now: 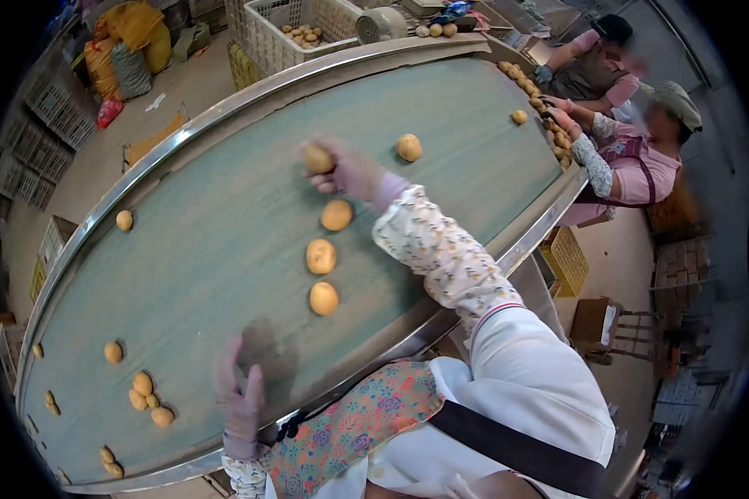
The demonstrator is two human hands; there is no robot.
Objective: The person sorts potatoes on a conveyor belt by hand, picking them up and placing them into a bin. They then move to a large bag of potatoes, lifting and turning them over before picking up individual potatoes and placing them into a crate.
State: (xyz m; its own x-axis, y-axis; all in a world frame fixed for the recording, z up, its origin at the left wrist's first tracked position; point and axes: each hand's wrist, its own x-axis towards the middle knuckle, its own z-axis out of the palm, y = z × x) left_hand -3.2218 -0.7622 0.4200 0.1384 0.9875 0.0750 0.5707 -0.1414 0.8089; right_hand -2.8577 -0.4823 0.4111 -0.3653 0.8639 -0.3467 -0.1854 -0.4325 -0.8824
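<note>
A potato (317,158) is in my gloved right hand (351,173), which reaches out over the middle of the green conveyor belt (225,224); hand and potato are slightly blurred. Just below that hand lie a potato (337,214), another potato (321,256) and a third potato (324,298), in a rough row. To the right of it sits a single potato (409,147). My gloved left hand (241,401) hovers at the near edge of the belt, fingers apart and holding nothing. Its nearest potato (162,416) rests in a small cluster to the left.
A metal rail (200,125) borders the belt. At the far right end, potatoes (560,141) pile up before a co-worker (641,158) and a second co-worker (595,71). Behind the belt stands a plastic crate (262,46) with potatoes. Filled sacks (129,66) are at back left.
</note>
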